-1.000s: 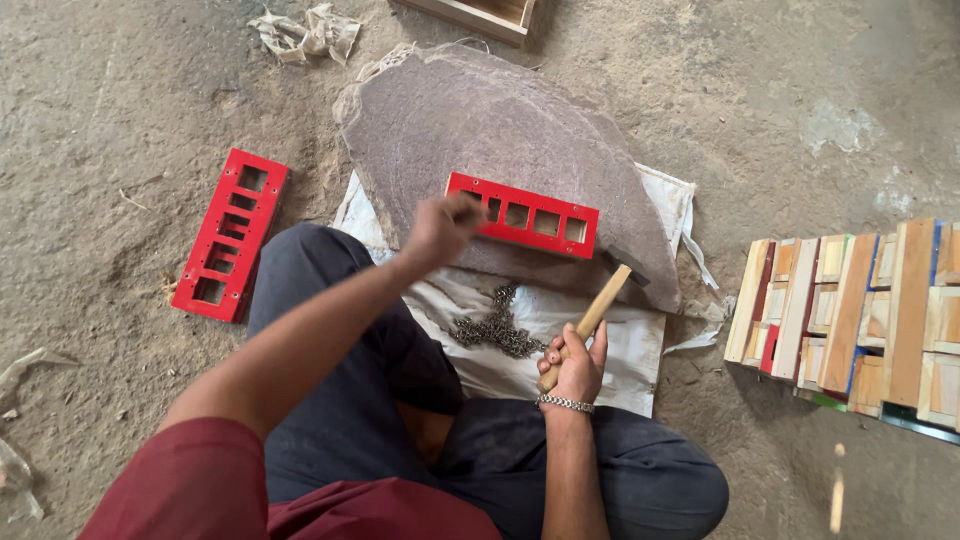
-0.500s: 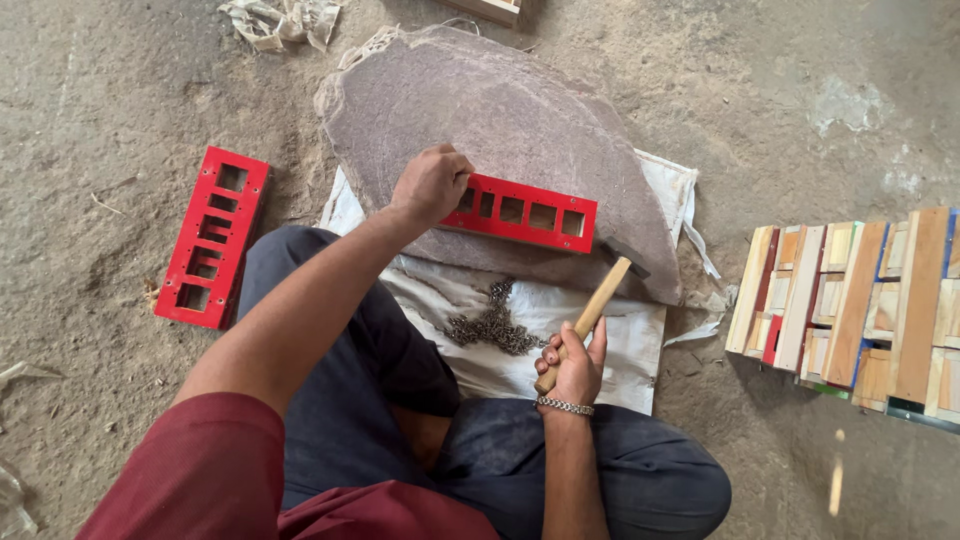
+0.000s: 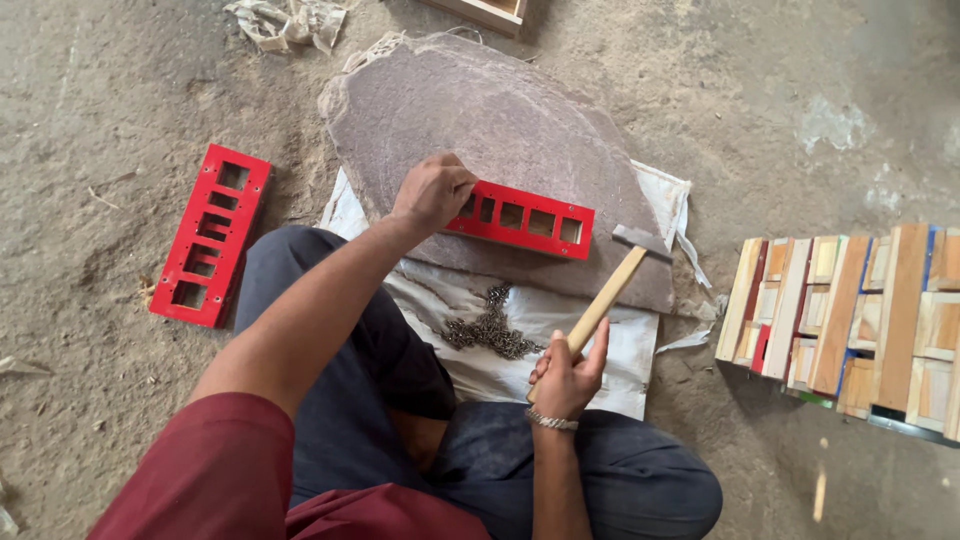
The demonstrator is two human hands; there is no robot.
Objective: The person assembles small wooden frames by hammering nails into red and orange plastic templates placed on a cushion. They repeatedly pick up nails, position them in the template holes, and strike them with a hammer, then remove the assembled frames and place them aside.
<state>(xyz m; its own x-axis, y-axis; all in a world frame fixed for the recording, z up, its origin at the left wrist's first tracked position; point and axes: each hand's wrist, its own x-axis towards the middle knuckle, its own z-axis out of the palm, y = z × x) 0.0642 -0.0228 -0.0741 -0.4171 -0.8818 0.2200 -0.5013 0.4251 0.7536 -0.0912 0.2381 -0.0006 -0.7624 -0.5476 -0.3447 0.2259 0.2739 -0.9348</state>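
On the dirt floor (image 3: 120,120) to your left lies a second red frame with holes (image 3: 210,236). To your right sits a stack of wooden boxes (image 3: 850,315), some with red or blue edges. At the top you see a crumpled bit of cloth (image 3: 285,20) and, near it, the corner of a wooden box (image 3: 485,12).

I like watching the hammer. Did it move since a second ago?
Yes. The hammer has tipped up toward the flat stone; its head now shows beside the red frame.
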